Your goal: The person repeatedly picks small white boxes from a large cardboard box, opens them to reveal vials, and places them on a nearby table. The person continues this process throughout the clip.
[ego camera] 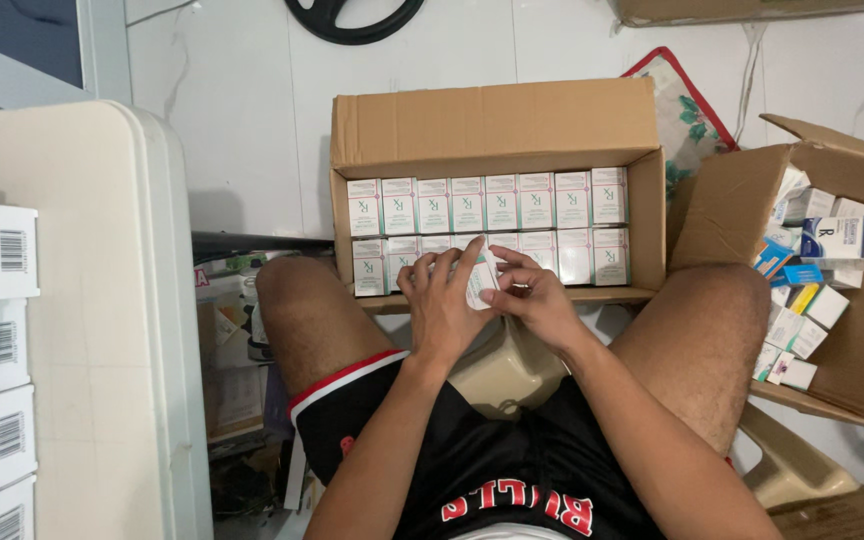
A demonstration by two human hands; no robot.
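My left hand [442, 300] is closed around a small white and green medicine box [480, 280], fingers over its front. My right hand [532, 298] pinches the same box at its right edge with the fingertips. I hold it just above the near edge of the open cardboard carton [497, 125], which stands between my knees with two rows of the same boxes [487, 203]. I think the box could slip and fall between my legs, because both grips are only light. A second carton [857, 330] of mixed packets stands at my right.
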